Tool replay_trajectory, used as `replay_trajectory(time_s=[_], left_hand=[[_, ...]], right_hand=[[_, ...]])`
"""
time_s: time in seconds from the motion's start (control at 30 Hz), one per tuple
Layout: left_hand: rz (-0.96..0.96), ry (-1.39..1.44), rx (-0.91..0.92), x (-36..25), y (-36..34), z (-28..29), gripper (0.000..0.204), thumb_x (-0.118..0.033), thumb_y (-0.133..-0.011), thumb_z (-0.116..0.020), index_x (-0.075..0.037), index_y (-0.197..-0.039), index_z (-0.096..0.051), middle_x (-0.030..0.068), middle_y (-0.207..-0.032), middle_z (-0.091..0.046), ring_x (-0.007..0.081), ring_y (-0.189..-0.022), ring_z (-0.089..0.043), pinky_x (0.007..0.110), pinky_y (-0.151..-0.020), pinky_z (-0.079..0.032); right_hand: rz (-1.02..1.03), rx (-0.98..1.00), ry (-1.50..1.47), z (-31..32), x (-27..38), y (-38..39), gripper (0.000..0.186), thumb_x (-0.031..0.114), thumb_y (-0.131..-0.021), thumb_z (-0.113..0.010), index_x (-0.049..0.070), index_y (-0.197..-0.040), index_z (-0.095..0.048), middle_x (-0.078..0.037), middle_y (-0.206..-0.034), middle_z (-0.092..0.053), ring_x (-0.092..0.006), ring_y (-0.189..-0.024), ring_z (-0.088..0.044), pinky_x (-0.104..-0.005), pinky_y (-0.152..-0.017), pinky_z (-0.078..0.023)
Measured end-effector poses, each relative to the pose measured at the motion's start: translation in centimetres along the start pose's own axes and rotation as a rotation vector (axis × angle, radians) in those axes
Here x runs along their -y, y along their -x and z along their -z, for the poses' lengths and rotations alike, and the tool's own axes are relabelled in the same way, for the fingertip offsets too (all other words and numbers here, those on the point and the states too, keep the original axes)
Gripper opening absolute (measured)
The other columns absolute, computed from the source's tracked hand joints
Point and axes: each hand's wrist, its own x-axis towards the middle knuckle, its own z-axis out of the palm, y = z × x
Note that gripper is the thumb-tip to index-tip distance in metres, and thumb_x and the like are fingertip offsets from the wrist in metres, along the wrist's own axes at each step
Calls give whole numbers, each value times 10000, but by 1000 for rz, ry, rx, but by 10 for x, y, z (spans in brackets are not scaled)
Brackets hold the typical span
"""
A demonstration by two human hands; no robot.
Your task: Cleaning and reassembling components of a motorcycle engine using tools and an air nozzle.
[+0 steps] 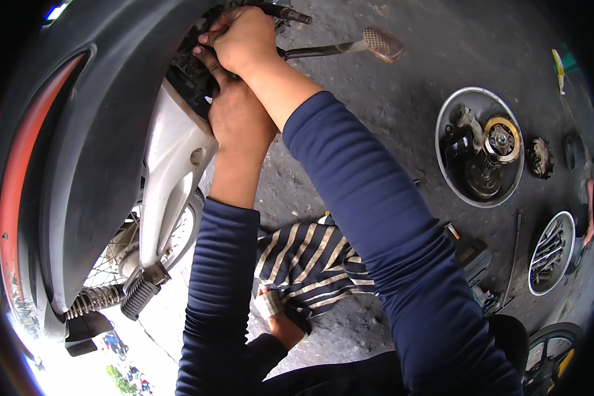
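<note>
Both my hands are together at the dark engine area (190, 82) of a motorcycle, below its black body panel (112, 99). My right hand (245, 41) crosses over the left, its fingers curled and pressed in among the dark parts. Under it, my left hand (241, 115) reaches up with its thumb close to the right fingertips; its other fingers are mostly hidden. Both seem closed on something small that I cannot make out. A pedal (383, 45) with a ridged pad sticks out to the right of my hands. Beside my left wrist is a silver frame bracket (171, 145).
A metal basin (442, 165) on the grey floor holds greasy round engine parts. Near it lies a toothed round part (540, 158). A metal bowl (533, 280) contains several wrenches. Striped cloth (310, 264) lies below my arms, by a foot (287, 330). A footpeg (138, 297) juts out lower left.
</note>
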Motion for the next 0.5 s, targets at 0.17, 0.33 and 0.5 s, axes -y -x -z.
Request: replay_trajectory(time_s=[0.17,0.33,0.5], left_hand=[[89,38,147,13,-2,-2,532,-287,-854,-634,-1,-1279,-491,310,-1332,-458,420,-962,-644,467,-810,-539],[105,11,50,2,0,-1,631,-301,-848,-642,-4,-1364,-434,386,-1446,-265,444,-961,-644,457,-835,-542],[28,-46,92,1,5,8,747,-302,-823,-681,6,-1425,-363,508,-1420,-50,457,-1012,-629,427,-812,-560]], right_hand=[[-428,83,-317,-5,21,2,115,10,-819,-655,-2,-705,-654,-91,-656,-684,-196,-623,-688,-293,-589,-563],[6,39,13,-4,-2,-1,60,-4,-775,-679,21,-723,-698,-85,-683,-702,-192,-652,-694,-284,-645,-558],[-77,92,-118,-3,-7,-3,46,4,-706,-749,25,-715,-710,-103,-711,-712,-197,-685,-705,-285,-678,-552]])
